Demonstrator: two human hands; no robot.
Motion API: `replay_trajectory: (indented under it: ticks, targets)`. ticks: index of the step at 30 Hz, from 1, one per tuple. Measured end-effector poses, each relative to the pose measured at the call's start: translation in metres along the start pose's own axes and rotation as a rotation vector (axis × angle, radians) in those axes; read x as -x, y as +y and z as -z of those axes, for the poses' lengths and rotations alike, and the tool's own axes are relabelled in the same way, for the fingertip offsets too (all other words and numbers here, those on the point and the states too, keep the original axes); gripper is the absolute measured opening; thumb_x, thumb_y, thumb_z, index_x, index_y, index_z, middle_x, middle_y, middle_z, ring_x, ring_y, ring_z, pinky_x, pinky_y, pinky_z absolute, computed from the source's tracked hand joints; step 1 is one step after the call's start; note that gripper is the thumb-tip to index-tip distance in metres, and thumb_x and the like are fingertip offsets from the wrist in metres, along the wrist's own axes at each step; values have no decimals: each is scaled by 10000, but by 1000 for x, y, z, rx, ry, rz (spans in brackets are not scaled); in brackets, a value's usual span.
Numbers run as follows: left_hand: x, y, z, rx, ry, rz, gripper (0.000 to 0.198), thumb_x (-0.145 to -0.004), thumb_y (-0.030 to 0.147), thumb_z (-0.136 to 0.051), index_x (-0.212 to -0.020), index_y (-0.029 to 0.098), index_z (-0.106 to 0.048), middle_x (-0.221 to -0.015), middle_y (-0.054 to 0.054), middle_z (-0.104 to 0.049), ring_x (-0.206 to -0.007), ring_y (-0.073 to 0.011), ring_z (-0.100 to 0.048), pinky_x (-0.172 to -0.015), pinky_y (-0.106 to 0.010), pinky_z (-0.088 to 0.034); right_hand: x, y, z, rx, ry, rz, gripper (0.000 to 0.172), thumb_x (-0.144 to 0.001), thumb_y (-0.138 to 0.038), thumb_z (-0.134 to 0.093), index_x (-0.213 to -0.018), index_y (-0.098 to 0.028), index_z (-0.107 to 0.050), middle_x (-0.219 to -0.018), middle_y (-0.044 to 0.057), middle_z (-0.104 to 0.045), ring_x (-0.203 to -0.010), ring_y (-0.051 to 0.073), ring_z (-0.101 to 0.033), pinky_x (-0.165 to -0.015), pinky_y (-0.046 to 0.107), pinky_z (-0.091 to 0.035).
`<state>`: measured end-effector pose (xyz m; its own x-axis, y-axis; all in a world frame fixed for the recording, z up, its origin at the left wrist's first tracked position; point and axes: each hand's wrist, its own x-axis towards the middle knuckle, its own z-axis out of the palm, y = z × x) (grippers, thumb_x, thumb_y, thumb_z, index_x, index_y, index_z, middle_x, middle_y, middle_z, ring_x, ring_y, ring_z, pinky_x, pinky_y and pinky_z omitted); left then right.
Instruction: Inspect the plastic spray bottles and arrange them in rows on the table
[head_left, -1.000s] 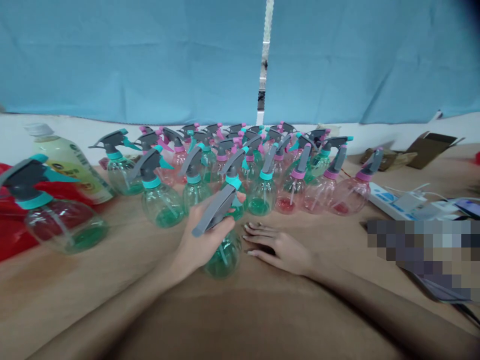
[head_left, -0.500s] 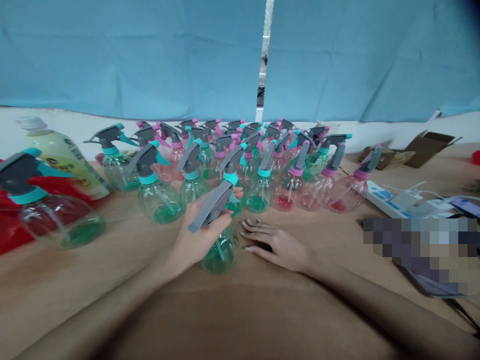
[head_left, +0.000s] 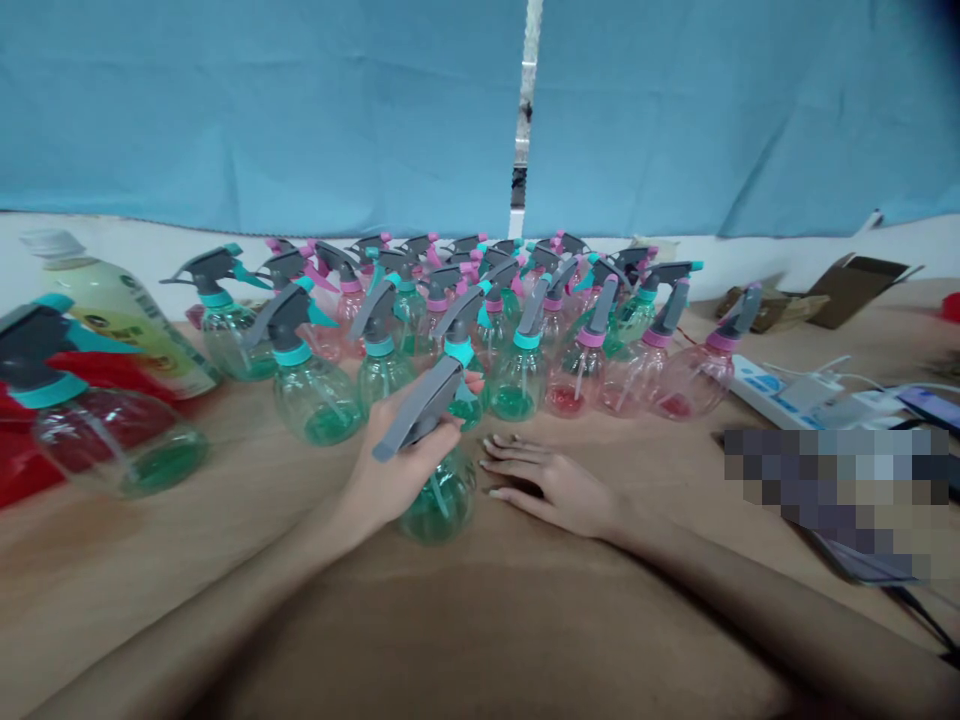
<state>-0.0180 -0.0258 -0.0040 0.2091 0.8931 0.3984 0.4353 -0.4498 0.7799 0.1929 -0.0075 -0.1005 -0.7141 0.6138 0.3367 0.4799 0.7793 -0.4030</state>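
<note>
My left hand point(head_left: 397, 455) is wrapped round the neck of a green spray bottle point(head_left: 439, 505) with a grey trigger head. The bottle stands upright on the wooden table point(head_left: 420, 625), its collar hidden by my fingers. Beside it, my right hand point(head_left: 555, 480) lies palm down on the tabletop with fingers stretched out, apart from the bottle. Just behind stand more spray bottles: a green one point(head_left: 516, 385) with a turquoise collar and a pink one point(head_left: 576, 385) with a pink collar. Another green spray bottle point(head_left: 319, 400) is left of my left hand.
Several rows of green and pink spray bottles fill the back. At far left are a large spray bottle point(head_left: 120, 440), a labelled bottle point(head_left: 131, 320) and red plastic point(head_left: 15, 430). A power strip point(head_left: 769, 385), a blurred-out device point(head_left: 847, 560) and an open cardboard box point(head_left: 859, 285) lie right.
The view has shifted very slightly. My left hand keeps its hold on the spray bottle and my right hand stays flat on the table.
</note>
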Motion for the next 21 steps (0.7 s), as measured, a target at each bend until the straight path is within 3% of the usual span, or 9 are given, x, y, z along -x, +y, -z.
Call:
replay_trajectory:
  ticks: [21]
  targets:
    - [1,3,1,11,-3,24,372,-761,167,-505,-1107,260,-606,-710,20,-605,-607,-152,-551,-664,-282,-475,0,-1,1,-5,6,1,414,-922,-407,-433,-1281,-220,-515,-1375,56,-472,-1307,188,-378,-1107,412,-302]
